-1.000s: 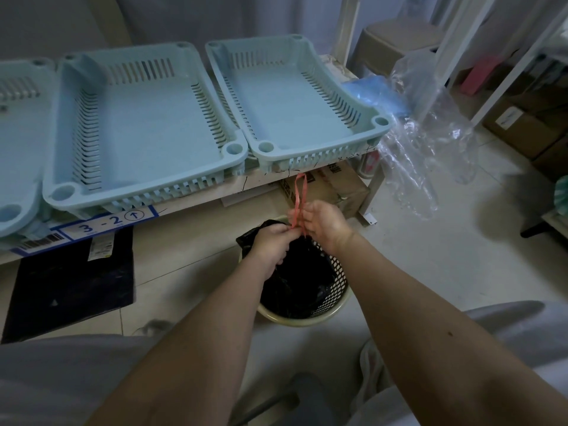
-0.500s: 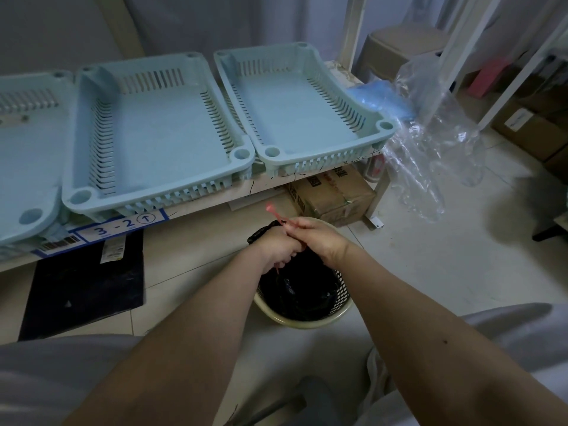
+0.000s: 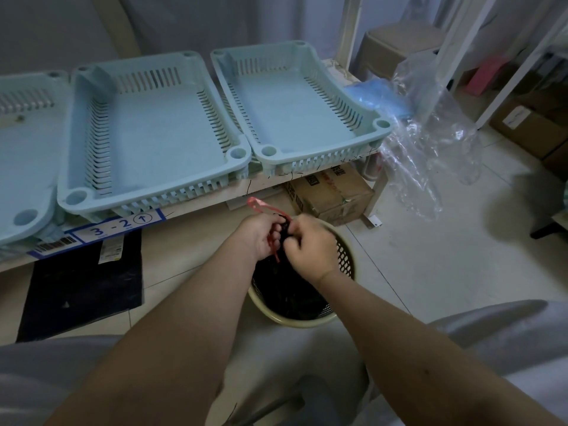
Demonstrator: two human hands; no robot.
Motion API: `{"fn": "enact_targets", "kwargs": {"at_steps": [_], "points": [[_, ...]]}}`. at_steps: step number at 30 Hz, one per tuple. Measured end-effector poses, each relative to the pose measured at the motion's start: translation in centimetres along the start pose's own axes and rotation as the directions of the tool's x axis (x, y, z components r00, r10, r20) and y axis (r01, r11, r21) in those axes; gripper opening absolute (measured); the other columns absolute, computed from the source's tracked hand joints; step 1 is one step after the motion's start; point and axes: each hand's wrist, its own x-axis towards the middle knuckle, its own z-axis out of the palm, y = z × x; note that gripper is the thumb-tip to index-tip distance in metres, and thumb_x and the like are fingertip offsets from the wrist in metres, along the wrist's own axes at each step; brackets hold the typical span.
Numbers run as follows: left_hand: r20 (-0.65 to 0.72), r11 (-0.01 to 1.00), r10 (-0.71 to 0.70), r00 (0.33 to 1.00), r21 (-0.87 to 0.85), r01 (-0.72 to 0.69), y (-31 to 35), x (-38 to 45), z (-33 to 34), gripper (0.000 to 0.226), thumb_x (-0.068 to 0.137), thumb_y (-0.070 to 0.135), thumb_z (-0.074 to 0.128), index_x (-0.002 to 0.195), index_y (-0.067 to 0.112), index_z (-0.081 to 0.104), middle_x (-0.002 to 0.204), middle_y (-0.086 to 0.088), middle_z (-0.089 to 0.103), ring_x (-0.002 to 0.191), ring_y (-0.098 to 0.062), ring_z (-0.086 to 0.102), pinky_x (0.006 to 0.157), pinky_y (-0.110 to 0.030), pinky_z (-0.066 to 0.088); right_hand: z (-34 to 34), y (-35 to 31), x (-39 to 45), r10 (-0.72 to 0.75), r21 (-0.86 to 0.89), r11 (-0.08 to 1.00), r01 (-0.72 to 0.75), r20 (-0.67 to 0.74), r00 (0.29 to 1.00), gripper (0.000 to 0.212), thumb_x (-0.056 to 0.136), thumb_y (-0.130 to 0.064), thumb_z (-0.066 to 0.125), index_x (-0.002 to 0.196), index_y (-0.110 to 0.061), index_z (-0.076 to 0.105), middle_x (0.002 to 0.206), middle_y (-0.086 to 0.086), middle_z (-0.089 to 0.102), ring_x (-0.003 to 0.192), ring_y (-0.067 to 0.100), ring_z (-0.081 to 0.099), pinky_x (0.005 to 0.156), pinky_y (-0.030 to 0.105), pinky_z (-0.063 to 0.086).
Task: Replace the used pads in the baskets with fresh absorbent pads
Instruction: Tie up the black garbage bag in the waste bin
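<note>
Three light blue slotted baskets stand side by side on a low white shelf: the left basket [image 3: 18, 192], the middle basket [image 3: 92, 155] and the right basket [image 3: 362, 118], each lined with a pale blue pad. Below them on the floor is a round mesh waste bin [image 3: 345, 265] with a black bag [image 3: 285, 290] inside. Both hands meet over the bin. My left hand [image 3: 259, 235] and my right hand [image 3: 310, 244] pinch the bag's gathered top and a red tie [image 3: 264, 206], whose loop sticks up to the left.
A clear plastic bag [image 3: 430, 155] with blue pads [image 3: 378, 96] hangs at the shelf's right end. A cardboard box [image 3: 332, 192] sits under the shelf, and a dark mat [image 3: 83, 284] lies on the tiled floor at left. More boxes stand far right.
The red tie stood up as a tall loop a second ago; now it is pulled low over my left hand. Both hands have stayed together above the bin, working the bag's top.
</note>
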Motion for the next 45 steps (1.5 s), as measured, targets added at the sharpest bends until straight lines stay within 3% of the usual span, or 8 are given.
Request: {"fn": "enact_targets", "kwargs": {"at_steps": [7,11,19,28,33,37,41,45], "points": [[-0.006,0.998,-0.020,1.000,0.063,0.020,0.8,-1.7,0.7,0.029,0.098,0.008,0.038,0.075,0.006,0.054,0.059,-0.001,0.040,0.048,-0.006,0.035,0.030,-0.010,0.028,3.6,-1.0,-0.6,0.163,0.166,0.947,-0.273,0.486,0.859,0.101,0.058,-0.057,0.072,0.143,-0.023,0.030,0.135,-0.004,0.044,0.123,0.017,0.042,0.105,0.038,0.040],[0.100,0.985,-0.055,0.993,0.167,0.038,0.9,-2.3,1.3,0.046,0.105,0.031,0.028,0.079,0.008,0.058,0.052,0.001,0.041,0.032,-0.001,0.035,0.029,-0.010,0.027,3.7,-2.1,0.5,0.264,0.529,0.610,-0.590,0.566,0.781,0.068,0.091,-0.006,0.058,0.147,-0.001,0.020,0.149,0.019,0.033,0.137,0.034,0.034,0.111,0.038,0.030],[-0.054,0.784,0.107,0.993,0.618,-0.051,3.4,-3.4,0.6,0.029,0.102,0.024,0.035,0.090,0.010,0.057,0.063,-0.002,0.042,0.054,-0.013,0.038,0.055,-0.025,0.035,4.5,2.0,-1.0,0.337,-0.267,0.936,-0.229,0.493,0.802,0.041,0.099,-0.046,0.036,0.110,-0.021,0.066,0.119,0.012,0.050,0.105,0.036,0.053,0.095,0.038,0.042],[-0.168,0.839,0.365,0.916,0.486,-0.245,3.6,-2.3,0.5,0.032,0.100,0.026,0.040,0.104,0.004,0.063,0.062,-0.004,0.046,0.048,-0.020,0.039,0.047,-0.023,0.026,3.9,2.7,-0.9,0.360,-0.267,0.930,-0.251,0.529,0.768,0.041,0.100,-0.045,0.032,0.115,-0.019,0.060,0.106,0.010,0.063,0.100,0.029,0.059,0.083,0.037,0.047],[-0.111,0.679,0.514,0.850,0.659,-0.324,3.0,-2.3,0.1,0.033,0.099,0.036,0.044,0.099,0.016,0.070,0.069,-0.002,0.059,0.061,-0.019,0.053,0.059,-0.025,0.041,3.9,2.9,-1.1,0.356,-0.284,0.931,-0.231,0.557,0.750,0.043,0.099,-0.048,0.034,0.113,-0.018,0.061,0.110,0.012,0.061,0.099,0.032,0.059,0.083,0.037,0.047],[-0.045,0.695,0.572,0.819,0.556,-0.455,3.1,-2.7,-0.1,0.023,0.093,0.029,0.056,0.075,0.022,0.068,0.090,-0.003,0.070,0.079,-0.016,0.058,0.073,-0.026,0.044,4.0,2.4,-1.6,0.164,-0.290,0.956,-0.037,0.427,0.889,0.036,0.096,-0.045,0.043,0.110,-0.019,0.064,0.110,0.009,0.051,0.095,0.030,0.056,0.080,0.035,0.046],[-0.047,0.751,0.600,0.798,0.376,-0.543,3.9,-3.4,0.3,0.025,0.087,0.018,0.059,0.063,0.019,0.053,0.070,-0.002,0.055,0.066,-0.014,0.047,0.063,-0.027,0.038,3.6,1.2,-1.7,-0.096,-0.373,0.924,0.085,-0.012,0.995,0.023,0.083,-0.036,0.061,0.082,-0.014,0.066,0.089,0.006,0.051,0.080,0.027,0.052,0.063,0.034,0.047],[0.022,0.791,0.534,0.845,0.341,-0.508,4.3,-4.1,0.6,0.018,0.083,0.014,0.061,0.067,0.016,0.053,0.065,-0.001,0.052,0.050,-0.010,0.036,0.044,-0.021,0.028,3.0,-0.2,-0.8,-0.006,-0.351,0.931,-0.104,-0.299,0.954,0.054,0.067,-0.052,0.069,0.107,-0.016,0.059,0.115,0.010,0.055,0.107,0.030,0.051,0.093,0.046,0.040]]}}
